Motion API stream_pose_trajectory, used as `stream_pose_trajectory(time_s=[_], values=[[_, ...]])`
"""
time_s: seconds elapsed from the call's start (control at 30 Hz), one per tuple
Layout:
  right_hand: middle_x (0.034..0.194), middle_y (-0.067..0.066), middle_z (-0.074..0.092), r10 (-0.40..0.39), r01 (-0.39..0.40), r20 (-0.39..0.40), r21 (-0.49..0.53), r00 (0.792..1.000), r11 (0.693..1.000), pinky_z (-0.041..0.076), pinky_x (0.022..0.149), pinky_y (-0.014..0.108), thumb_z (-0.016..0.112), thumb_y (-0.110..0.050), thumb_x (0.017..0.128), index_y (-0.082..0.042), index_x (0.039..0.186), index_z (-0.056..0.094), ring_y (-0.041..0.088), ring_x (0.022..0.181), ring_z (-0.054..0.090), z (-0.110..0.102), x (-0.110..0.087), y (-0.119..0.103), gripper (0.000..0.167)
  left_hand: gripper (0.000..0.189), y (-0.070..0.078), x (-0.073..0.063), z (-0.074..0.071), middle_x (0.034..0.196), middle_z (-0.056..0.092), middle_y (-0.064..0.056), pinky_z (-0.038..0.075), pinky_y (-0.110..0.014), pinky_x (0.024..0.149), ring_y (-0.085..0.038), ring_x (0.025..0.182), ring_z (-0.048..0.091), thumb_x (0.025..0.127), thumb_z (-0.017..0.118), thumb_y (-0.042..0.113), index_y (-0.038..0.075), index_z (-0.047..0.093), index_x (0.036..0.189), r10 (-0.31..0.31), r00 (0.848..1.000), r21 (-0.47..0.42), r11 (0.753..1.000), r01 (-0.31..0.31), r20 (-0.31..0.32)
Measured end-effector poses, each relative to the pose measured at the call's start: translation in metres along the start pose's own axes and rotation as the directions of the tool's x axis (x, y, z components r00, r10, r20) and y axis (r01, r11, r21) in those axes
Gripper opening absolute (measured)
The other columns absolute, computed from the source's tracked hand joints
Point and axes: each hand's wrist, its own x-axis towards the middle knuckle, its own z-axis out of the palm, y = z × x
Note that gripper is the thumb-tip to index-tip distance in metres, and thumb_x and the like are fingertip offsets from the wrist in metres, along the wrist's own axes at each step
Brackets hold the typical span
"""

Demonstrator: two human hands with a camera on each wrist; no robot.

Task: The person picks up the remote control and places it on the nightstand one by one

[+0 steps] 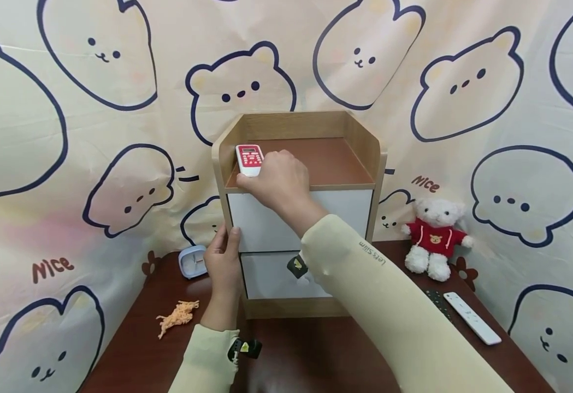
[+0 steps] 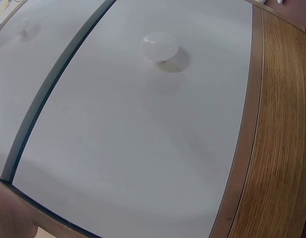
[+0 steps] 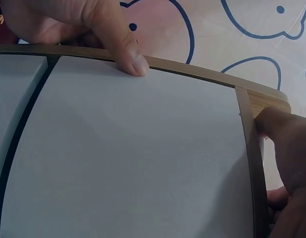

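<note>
A small wooden drawer cabinet [image 1: 296, 308] with two white drawer fronts stands on the table. My left hand [image 1: 224, 267] holds its left side edge; in the right wrist view the thumb [image 3: 138, 65] lies on the upper drawer front [image 3: 133, 148], other fingers outside the side panel. On the top shelf [image 1: 323, 158], at its left end, is a red and white calculator [image 1: 250, 156]. My right hand [image 1: 283, 180] grips the calculator at its lower right, thumb by the shelf's front edge; its other fingertips are hidden. A round white knob [image 2: 159, 47] shows on the lower drawer.
Left of the cabinet are a pale blue square clock [image 1: 193, 262] and an orange tangled bundle [image 1: 179, 316]. To the right sit a white teddy bear [image 1: 436, 237] in a red hoodie, a white remote [image 1: 472, 317] and a dark speckled item [image 1: 437, 303]. Patterned cloth hangs behind.
</note>
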Motion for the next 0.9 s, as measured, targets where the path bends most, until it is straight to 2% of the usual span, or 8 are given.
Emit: stream_pose_trajectory(time_s=[0.3,0.5,0.63,0.7,0.8,0.87,0.9], values=[[0.094,0.0,0.064,0.006,-0.006,0.008,-0.026,1.0,1.0,0.05,0.062,0.03,0.069,-0.077,0.091,-0.015,0.101,0.071,0.017,0.08,0.062,0.004,0.0,-0.001,0.063,0.047,-0.001,0.0,0.0,0.154,0.065,-0.014,0.049,-0.021,0.109,-0.02,0.146,0.056,0.107,0.072,0.022,0.005,0.064,0.15,0.02,1.0,-0.013,1.0,-0.02,0.003],[0.101,0.001,0.066,-0.007,0.008,0.008,-0.05,1.0,0.999,0.052,0.065,0.03,0.067,-0.083,0.089,-0.014,0.114,0.074,0.017,0.084,0.061,0.006,-0.001,0.0,0.074,0.047,-0.001,-0.001,0.0,0.154,0.065,-0.013,0.048,-0.021,0.11,-0.02,0.147,0.056,0.108,0.072,0.023,0.005,0.065,0.15,0.022,1.0,-0.004,1.0,-0.022,0.0],[0.106,0.002,0.068,-0.022,0.023,0.017,-0.055,1.0,0.998,0.055,0.071,0.032,0.066,-0.085,0.089,-0.013,0.12,0.074,0.017,0.089,0.062,0.005,-0.002,0.002,0.079,0.045,-0.001,-0.002,0.001,0.153,0.066,-0.014,0.049,-0.021,0.109,-0.019,0.144,0.057,0.108,0.072,0.022,0.005,0.066,0.149,0.02,1.0,0.002,1.0,-0.02,-0.004],[0.114,0.004,0.068,-0.029,0.03,0.025,-0.04,0.999,0.999,0.057,0.08,0.034,0.065,-0.086,0.089,-0.011,0.13,0.071,0.018,0.097,0.062,0.003,-0.005,0.003,0.086,0.045,-0.001,-0.002,0.001,0.152,0.066,-0.015,0.049,-0.021,0.108,-0.018,0.143,0.058,0.107,0.072,0.021,0.005,0.066,0.149,0.017,1.0,0.007,1.0,-0.017,-0.01],[0.128,0.01,0.065,-0.075,0.076,-0.019,0.03,0.997,0.997,0.056,0.096,0.039,0.066,-0.082,0.092,-0.005,0.148,0.058,0.022,0.111,0.061,0.002,-0.016,0.008,0.096,0.044,-0.001,-0.002,0.002,0.151,0.067,-0.014,0.049,-0.02,0.108,-0.017,0.142,0.058,0.107,0.072,0.022,0.006,0.067,0.148,0.017,1.0,0.008,1.0,-0.016,-0.018],[0.135,0.014,0.062,-0.133,0.145,-0.109,0.107,0.985,0.984,0.053,0.103,0.042,0.07,-0.072,0.096,-0.001,0.156,0.049,0.026,0.119,0.058,0.002,-0.031,0.016,0.095,0.043,-0.002,-0.001,0.002,0.151,0.068,-0.013,0.049,-0.021,0.108,-0.017,0.142,0.059,0.107,0.073,0.021,0.007,0.068,0.147,0.026,0.999,0.002,1.0,-0.026,-0.024],[0.136,0.015,0.062,-0.17,0.196,-0.174,0.147,0.97,0.969,0.052,0.105,0.043,0.072,-0.065,0.098,0.0,0.156,0.049,0.027,0.12,0.058,0.004,-0.04,0.021,0.09,0.043,-0.002,-0.001,0.002,0.15,0.068,-0.013,0.049,-0.021,0.108,-0.016,0.141,0.06,0.107,0.073,0.021,0.007,0.068,0.147,0.031,0.999,-0.004,1.0,-0.031,-0.026]])
